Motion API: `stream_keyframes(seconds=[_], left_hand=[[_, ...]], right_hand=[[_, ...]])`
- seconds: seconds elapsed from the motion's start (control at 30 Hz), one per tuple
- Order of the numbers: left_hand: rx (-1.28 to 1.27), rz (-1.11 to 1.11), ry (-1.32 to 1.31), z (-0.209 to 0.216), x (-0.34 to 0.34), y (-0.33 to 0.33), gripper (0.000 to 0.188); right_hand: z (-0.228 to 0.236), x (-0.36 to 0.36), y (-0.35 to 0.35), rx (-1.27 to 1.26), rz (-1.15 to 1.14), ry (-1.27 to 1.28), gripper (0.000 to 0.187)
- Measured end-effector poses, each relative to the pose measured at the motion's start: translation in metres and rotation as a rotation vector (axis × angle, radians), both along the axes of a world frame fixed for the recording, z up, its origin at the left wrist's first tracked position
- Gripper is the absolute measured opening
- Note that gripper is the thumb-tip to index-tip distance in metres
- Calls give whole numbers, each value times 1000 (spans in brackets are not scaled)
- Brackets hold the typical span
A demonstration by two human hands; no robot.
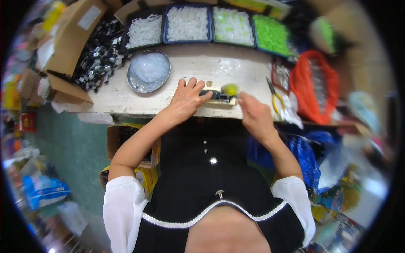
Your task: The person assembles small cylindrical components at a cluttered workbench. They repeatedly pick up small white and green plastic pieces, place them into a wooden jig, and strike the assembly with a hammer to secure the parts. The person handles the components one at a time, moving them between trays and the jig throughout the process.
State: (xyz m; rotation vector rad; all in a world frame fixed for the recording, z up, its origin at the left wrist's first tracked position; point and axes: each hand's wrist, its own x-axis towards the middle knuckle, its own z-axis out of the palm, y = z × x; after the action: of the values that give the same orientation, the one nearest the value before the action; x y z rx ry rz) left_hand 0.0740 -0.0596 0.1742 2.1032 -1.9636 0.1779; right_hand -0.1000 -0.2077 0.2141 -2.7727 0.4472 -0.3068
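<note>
A black piece (206, 93) lies on a pale block (216, 102) near the front edge of the tabletop (192, 59), its metal end turned toward the person's right. The left hand (184, 101) has it at its left end: thumb and forefinger close in on it from either side, while the other fingers stand spread beyond it. The right hand (256, 113) is just beside the metal end, its fingers curled together; motion blur there makes it hard to say, so I cannot tell whether they pinch something or only touch. A yellow-green thing (230, 89), also smeared by motion, sits just behind that end.

As far as I can judge, this piece is in the middle of being worked on. Plenty of loose stock is left: the dish (134, 80) to the left holds a whitish heap, and four trays (187, 41) along the back carry white, mixed and bright green bits. Black-and-silver parts (99, 59) are heaped at the far left, beside a carton (69, 42). I cannot pick out which of these, if any, are finished.

To the right of the hands lie yellow-handled pliers (272, 91), and past them stands an orange bag (300, 80) with pale contents.
</note>
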Motion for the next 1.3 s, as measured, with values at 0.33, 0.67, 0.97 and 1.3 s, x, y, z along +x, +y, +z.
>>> stream_keyframes(seconds=[0.33, 0.67, 0.97, 1.3], left_hand=[[-24, -30, 369, -3, 21, -10, 44], [-79, 167, 602, -6, 18, -8, 53], [-326, 339, 597, -27, -1, 11, 64], [-618, 549, 701, -30, -20, 39, 55]], right_hand=[[-14, 7, -8, -77, -14, 144, 20], [1, 31, 6, 233, 90, -445, 14], [-4, 65, 4, 214, 105, 48, 19], [-6, 66, 24, 129, 214, 176, 20]])
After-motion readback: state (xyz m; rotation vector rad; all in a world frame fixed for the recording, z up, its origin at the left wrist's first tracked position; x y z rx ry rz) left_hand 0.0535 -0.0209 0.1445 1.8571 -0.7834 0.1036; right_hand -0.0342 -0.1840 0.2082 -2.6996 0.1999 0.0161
